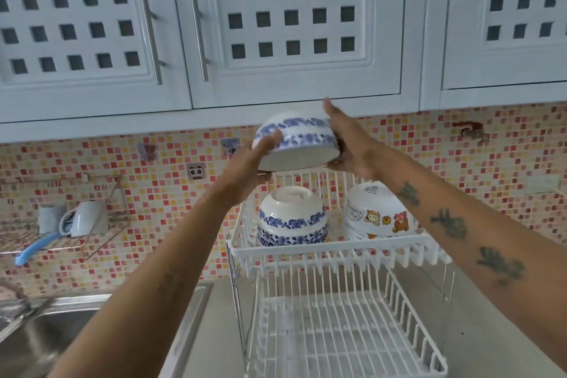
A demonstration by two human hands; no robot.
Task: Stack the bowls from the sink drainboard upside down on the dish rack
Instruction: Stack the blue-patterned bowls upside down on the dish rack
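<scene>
Overhead, both hands grasp one white ceramic bowl with blue floral bands, turned upside down and tilted, in the air above the white wire two-tier dish rack. The left hand cups its left side — the right hand presses flat against its right side. On the rack's upper tier, near the left edge, sits an inverted stack of matching blue-and-white bowls; beside it at the right edge, an upturned white bowl with cartoon animal prints. The lower tier shows only bare wire.
</scene>
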